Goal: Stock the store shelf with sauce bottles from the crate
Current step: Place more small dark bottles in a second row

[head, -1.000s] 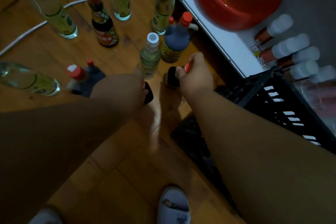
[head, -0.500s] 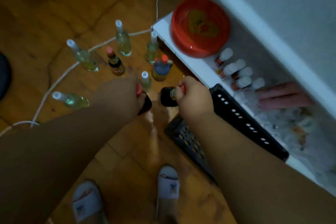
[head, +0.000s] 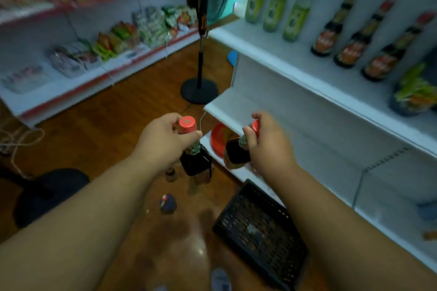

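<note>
Two dark sauce bottles with red caps hang in the air in front of the white shelf, one in each hand. The left bottle (head: 195, 158) is held upright by its neck: the left hand (head: 163, 139) curls its thumb and fingers round it just under the cap. The right bottle (head: 236, 155) tilts a little, its cap toward the shelf, and the right hand (head: 268, 142) pinches its neck and cap in curled fingers. The two bottles are near each other but apart, over the wooden floor (head: 113, 111) just off the front edge of the lower shelf board (head: 238, 104).

Below the right forearm the black crate (head: 262, 231) stands on the floor against the shelf base. More bottles stand on the floor under the left bottle, though blur makes their number hard to tell. On the upper shelf board (head: 295, 64) stand three pale green bottles (head: 274, 7) toward its left end, then three dark bottles (head: 352, 42) to their right. A red bowl (head: 218, 137) sits on the lowest board.
</note>
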